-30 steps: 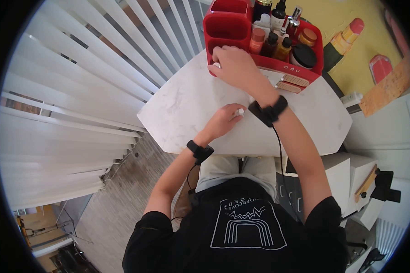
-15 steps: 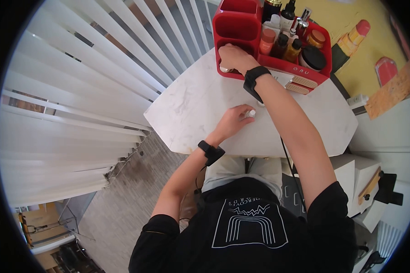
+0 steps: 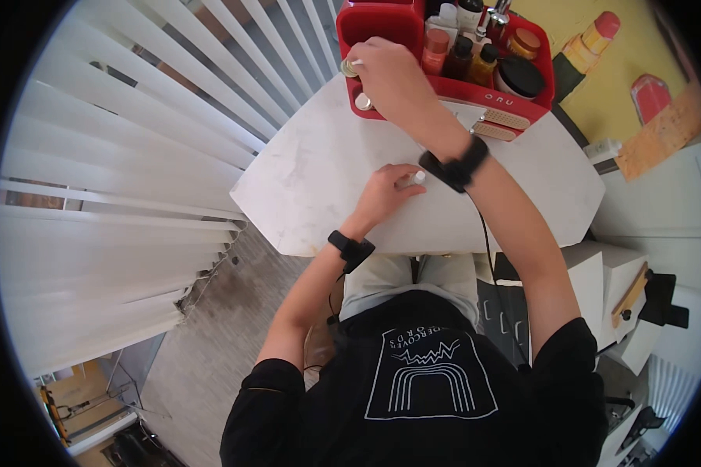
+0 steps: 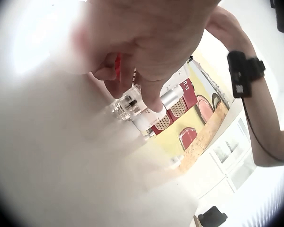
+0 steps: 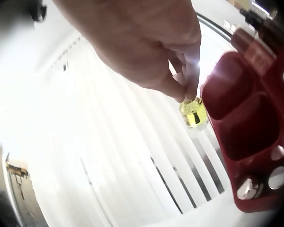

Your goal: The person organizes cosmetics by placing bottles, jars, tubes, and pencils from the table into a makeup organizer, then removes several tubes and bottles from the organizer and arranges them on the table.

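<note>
My right hand [image 3: 397, 82] pinches the top of a small glass bottle of yellow liquid [image 5: 194, 115] at the left side of the red organizer [image 3: 445, 92]. That bottle hangs just outside the organizer's wall in the right wrist view. Low over the white table, my left hand [image 3: 384, 194] grips a small clear bottle with a pale cap [image 3: 418, 178]. In the left wrist view, the left hand [image 4: 149, 38] has its fingers around clear glass [image 4: 131, 103]. Silver-topped items [image 5: 248, 188] stand in the organizer's near-left compartment.
Cosmetic bottles and a black-lidded jar [image 3: 519, 76] fill the organizer's right part. Vertical blinds [image 3: 163, 132] run along the left of the marble-patterned table [image 3: 288, 183]. White drawers [image 3: 611, 288] stand at the right, and a cable hangs from the right wrist.
My right hand has come up out of the organizer's near-left compartment, with the yellow bottle now showing in its fingers. The left hand keeps its grip on the clear bottle near the same table spot.
</note>
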A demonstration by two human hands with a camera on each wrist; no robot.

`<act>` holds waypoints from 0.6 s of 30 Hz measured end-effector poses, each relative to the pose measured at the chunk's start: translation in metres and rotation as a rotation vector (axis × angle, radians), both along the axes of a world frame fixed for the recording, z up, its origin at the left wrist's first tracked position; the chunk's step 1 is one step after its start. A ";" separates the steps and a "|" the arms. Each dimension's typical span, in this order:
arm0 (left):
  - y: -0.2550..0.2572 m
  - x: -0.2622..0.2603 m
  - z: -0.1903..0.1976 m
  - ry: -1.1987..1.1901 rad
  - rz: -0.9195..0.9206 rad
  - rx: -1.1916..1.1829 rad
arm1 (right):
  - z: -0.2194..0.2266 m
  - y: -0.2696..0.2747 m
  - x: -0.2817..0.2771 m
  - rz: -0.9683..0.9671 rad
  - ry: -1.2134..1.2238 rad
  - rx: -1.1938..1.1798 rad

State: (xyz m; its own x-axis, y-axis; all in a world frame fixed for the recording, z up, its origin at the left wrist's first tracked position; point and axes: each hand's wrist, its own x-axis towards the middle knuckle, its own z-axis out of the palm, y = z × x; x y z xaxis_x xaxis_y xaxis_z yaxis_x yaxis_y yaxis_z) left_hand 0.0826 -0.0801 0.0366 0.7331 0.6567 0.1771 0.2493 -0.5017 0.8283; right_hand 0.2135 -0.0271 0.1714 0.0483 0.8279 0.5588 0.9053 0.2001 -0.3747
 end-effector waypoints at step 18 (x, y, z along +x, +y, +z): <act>-0.007 0.017 -0.001 0.033 0.057 -0.243 | -0.111 -0.171 0.023 -0.158 0.479 -0.202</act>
State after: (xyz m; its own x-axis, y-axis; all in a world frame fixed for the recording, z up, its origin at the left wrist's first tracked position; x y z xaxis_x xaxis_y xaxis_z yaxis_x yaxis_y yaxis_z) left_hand 0.0995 -0.0873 0.0360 0.6965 0.7174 -0.0139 0.2999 -0.2735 0.9139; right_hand 0.2361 -0.1978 0.0602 0.3908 0.8787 0.2743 0.6368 -0.0429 -0.7699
